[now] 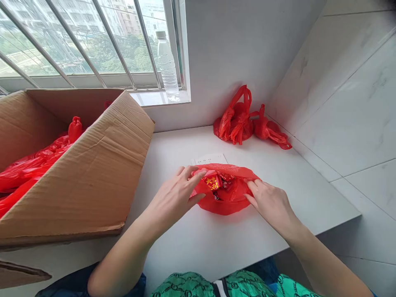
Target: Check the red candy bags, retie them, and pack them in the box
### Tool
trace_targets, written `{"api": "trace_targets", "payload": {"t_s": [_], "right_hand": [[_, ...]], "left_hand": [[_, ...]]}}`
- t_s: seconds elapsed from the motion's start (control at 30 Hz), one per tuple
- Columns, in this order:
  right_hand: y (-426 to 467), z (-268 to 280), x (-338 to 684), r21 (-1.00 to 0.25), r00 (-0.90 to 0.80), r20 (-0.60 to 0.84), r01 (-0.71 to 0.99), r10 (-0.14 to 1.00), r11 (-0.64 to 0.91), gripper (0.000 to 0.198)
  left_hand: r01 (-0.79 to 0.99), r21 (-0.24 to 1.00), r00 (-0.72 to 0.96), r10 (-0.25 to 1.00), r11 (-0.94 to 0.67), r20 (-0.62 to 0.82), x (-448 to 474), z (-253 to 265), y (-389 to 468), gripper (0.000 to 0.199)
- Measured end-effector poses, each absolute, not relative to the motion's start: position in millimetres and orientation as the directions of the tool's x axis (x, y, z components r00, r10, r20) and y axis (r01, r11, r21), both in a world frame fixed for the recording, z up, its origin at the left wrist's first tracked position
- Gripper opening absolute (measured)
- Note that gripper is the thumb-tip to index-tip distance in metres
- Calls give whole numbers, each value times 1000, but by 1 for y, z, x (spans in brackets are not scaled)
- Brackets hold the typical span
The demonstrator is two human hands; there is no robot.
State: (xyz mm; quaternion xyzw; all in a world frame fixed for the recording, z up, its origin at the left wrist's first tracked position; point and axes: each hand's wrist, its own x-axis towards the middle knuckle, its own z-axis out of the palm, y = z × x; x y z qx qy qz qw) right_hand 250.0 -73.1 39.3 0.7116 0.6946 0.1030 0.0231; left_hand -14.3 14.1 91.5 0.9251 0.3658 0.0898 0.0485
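A red plastic bag (227, 208) lies on the white tabletop with its mouth spread wide. Inside it are small red wrapped packets, one of them (213, 182) printed with yellow characters, and some dark wrapped pieces. My left hand (177, 189) is at the left rim, thumb and fingers apart, the thumb tip over the opening. At the right rim, my right hand (270, 202) has its fingers curled on the bag's edge. Its thumb points in toward the opening, and some of its fingertips are hidden.
On the left stands a large open cardboard box (89, 173) holding red plastic bags (37, 165). Two tied red bags (236, 123) (270, 132) rest against the back wall. A printed paper (212, 159) lies behind the open bag. A clear water bottle (167, 68) stands on the windowsill.
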Motion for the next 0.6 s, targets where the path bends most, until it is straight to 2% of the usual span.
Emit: {"api": "trace_targets", "payload": {"t_s": [0.1, 0.13, 0.2, 0.27, 0.33, 0.4, 0.47, 0.53, 0.6], "right_hand": [[-75, 42, 253, 179, 56, 9, 982, 998, -57, 14], [-76, 46, 255, 148, 44, -23, 988, 999, -40, 15], [-79, 58, 260, 12, -20, -60, 1000, 998, 21, 14], [-82, 76, 269, -196, -88, -48, 978, 995, 77, 13], [-82, 95, 281, -399, -113, 18, 910, 993, 111, 15], [-74, 111, 293, -551, -99, 132, 820, 986, 155, 14], [-59, 121, 302, -688, -68, 274, 683, 959, 245, 12], [-38, 125, 304, -825, -24, 388, 436, 921, 359, 15], [-14, 126, 299, -894, 19, 443, 92, 896, 440, 18]], "left_hand": [[754, 56, 634, 748, -654, 197, -14, 87, 10, 62], [800, 36, 586, 792, -599, 170, -16, 84, 8, 69], [878, 10, 478, 878, -478, 13, -24, 77, 5, 79], [912, -4, 403, 898, -410, -176, -36, 71, 3, 69], [909, 35, 409, 870, -416, -277, -49, 71, 2, 42], [887, 182, 458, 858, -425, -230, -57, 78, 3, 23], [800, 448, 468, 882, -398, -51, -57, 90, 6, 22], [575, 723, 389, 905, -383, 170, -50, 105, 13, 29], [281, 867, 270, 901, -412, 340, -37, 121, 24, 37]]}}
